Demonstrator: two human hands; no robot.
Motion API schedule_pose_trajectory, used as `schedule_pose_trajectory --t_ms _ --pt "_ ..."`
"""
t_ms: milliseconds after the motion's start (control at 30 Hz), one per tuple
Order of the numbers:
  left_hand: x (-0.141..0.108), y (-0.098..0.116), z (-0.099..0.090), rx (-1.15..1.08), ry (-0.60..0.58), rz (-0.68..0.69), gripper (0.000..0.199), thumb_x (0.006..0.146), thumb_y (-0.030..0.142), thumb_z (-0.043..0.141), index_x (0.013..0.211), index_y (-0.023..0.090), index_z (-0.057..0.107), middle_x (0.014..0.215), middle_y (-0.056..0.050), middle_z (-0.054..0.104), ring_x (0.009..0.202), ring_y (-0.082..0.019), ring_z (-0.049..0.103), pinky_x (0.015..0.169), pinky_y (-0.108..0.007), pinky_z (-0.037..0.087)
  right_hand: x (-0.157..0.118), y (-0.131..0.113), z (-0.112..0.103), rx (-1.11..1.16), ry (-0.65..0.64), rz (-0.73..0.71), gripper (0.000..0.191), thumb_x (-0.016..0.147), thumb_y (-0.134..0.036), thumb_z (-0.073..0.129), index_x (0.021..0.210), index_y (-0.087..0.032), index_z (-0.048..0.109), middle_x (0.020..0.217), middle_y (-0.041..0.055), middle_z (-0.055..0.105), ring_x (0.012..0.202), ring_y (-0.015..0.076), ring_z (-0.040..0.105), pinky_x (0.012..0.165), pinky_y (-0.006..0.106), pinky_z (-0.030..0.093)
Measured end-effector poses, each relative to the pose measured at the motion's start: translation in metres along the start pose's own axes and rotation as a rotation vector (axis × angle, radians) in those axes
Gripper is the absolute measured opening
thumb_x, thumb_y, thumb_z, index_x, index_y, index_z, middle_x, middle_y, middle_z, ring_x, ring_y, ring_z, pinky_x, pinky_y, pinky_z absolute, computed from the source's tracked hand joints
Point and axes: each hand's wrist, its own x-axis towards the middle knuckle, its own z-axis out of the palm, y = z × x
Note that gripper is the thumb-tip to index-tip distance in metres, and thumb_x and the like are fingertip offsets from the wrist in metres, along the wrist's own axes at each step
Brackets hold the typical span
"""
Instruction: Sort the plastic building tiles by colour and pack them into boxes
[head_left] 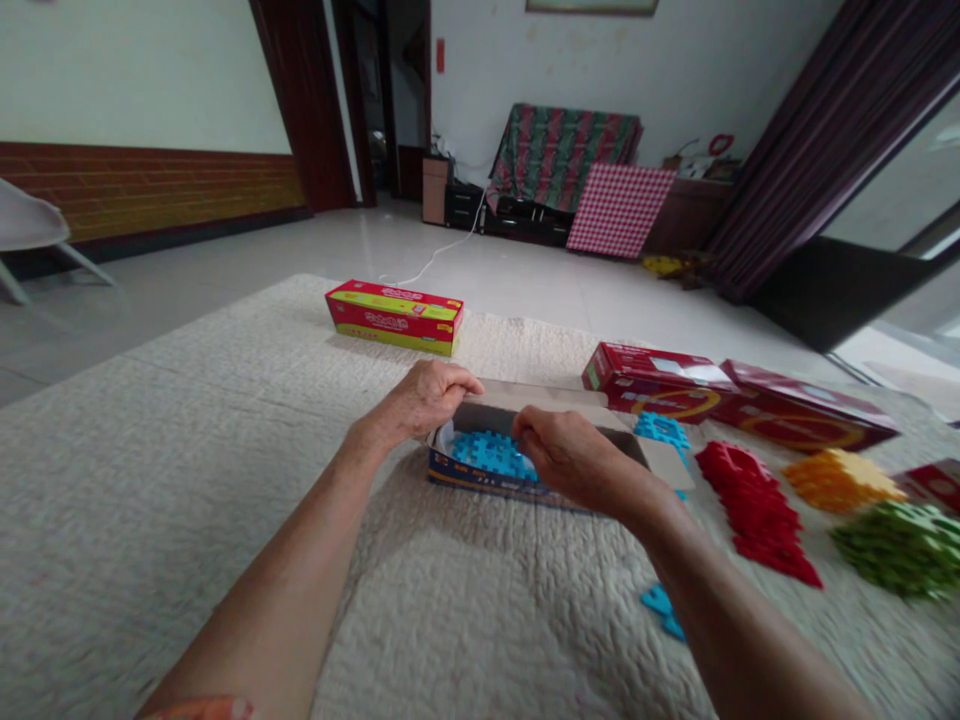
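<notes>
Blue plastic pieces (491,453) are lying inside an open cardboard box (480,478) on the quilt (187,450). Left hand (420,400) is curling over the box's far-left corner, gripping its rim; right hand (574,455) is reaching in, fingers bent, touching the pieces.

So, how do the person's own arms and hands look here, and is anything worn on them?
Both forearms are bare up to the picture's lower edge: no sleeves show. The left hand and right hand wear no gloves; no ring, watch or bracelet is visible. The knuckles and wrists look creased.
</notes>
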Motion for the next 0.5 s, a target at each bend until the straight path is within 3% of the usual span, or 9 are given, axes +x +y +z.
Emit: schedule_pose_trajectory --t_ms 300,500 --pt "-0.001 0.002 0.001 -0.005 -0.002 -0.012 0.033 0.077 0.005 0.048 0.086 0.017 0.077 0.085 -0.003 0.077 0.077 -0.014 0.07 0.076 -0.026 0.054 0.005 -0.002 0.011 0.008 -0.008 -0.084 0.02 0.088 -0.011 0.043 0.079 -0.017 0.059 0.065 0.001 0.058 0.056 0.0104 0.046 0.058 0.026 0.03" --pt "-0.001 0.002 0.001 0.002 -0.001 -0.009 0.033 0.076 0.003 0.049 0.085 0.017 0.077 0.085 -0.004 0.077 0.078 -0.015 0.07 0.075 -0.025 0.054 0.007 0.0 0.014 0.088 0.027 -0.149 0.021 0.087 -0.011 0.041 0.081 -0.018 0.06 0.067 0.0011 0.06 0.058 0.011 0.05 0.058 0.025 0.034"
